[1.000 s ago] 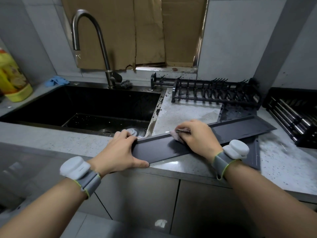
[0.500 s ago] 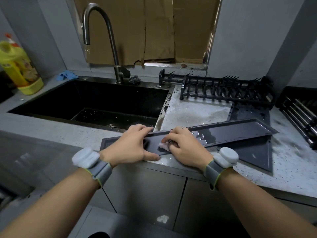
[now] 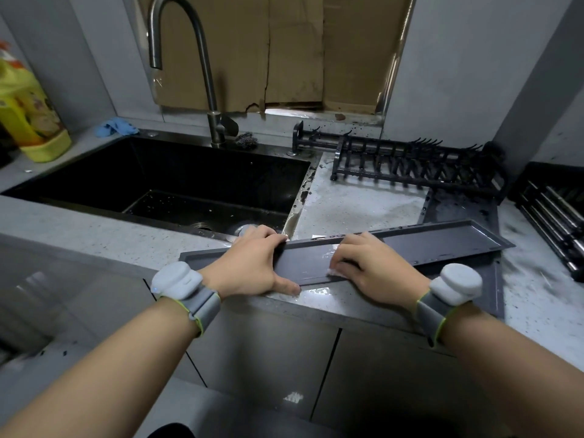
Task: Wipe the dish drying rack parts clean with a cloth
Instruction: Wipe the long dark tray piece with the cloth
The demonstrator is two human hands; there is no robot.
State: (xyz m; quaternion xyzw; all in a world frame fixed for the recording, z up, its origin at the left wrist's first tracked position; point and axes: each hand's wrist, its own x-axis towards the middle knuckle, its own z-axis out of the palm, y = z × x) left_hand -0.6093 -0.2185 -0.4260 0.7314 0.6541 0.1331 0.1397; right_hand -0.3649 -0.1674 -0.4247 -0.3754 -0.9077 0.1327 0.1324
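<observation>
A long dark grey drip tray (image 3: pixel 442 240) lies across the counter's front edge, right of the sink. My left hand (image 3: pixel 252 267) grips its left part, fingers over the far rim and thumb along the near rim. My right hand (image 3: pixel 373 267) holds a small pale cloth (image 3: pixel 335 272) against the tray's inside; only a corner of the cloth shows under the fingers. A second flat dark tray (image 3: pixel 464 203) lies beneath it. The black plate rack (image 3: pixel 414 165) stands at the back of the counter.
A black sink (image 3: pixel 177 181) with a tall tap (image 3: pixel 202 67) is at the left. A yellow bottle (image 3: pixel 28 115) and a blue cloth (image 3: pixel 117 127) sit at the far left, a steel scourer (image 3: pixel 246 140) by the tap. Another black rack part (image 3: pixel 556 210) lies at the right. The counter is wet.
My right hand with the cloth has slid left along the tray and then a little back to the right. The camera has moved closer and tilted down. My left hand keeps its hold.
</observation>
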